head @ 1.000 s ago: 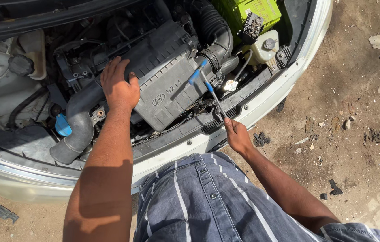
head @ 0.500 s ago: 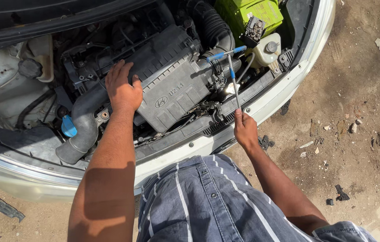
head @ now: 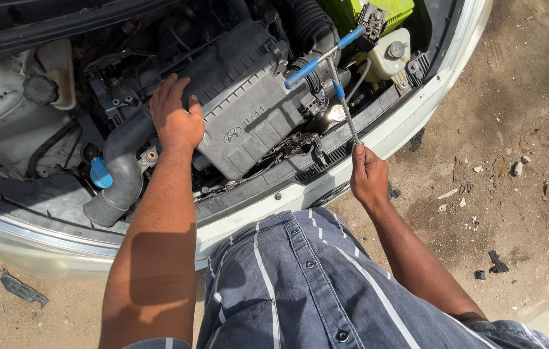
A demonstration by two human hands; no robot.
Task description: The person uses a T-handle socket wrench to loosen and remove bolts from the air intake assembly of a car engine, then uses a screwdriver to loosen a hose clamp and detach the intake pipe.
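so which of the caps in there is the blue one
The low cap beside the grey hose, under the left hand. The tank caps are black and white.

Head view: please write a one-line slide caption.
Left hand rests on the engine cover; right hand holds a T-handle wrench.

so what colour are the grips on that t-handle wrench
Blue, on the T-handle wrench held by the right hand; head view.

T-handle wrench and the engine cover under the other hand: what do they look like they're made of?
T-handle wrench, in the right hand: shaft looks like bare steel, bright and glinting in the sun; blue sleeves on the crossbar look like plastic or rubber, matte.

Engine cover, under the left hand: likely moulded plastic, dull grey, ribbed with a raised emblem, and dusty.
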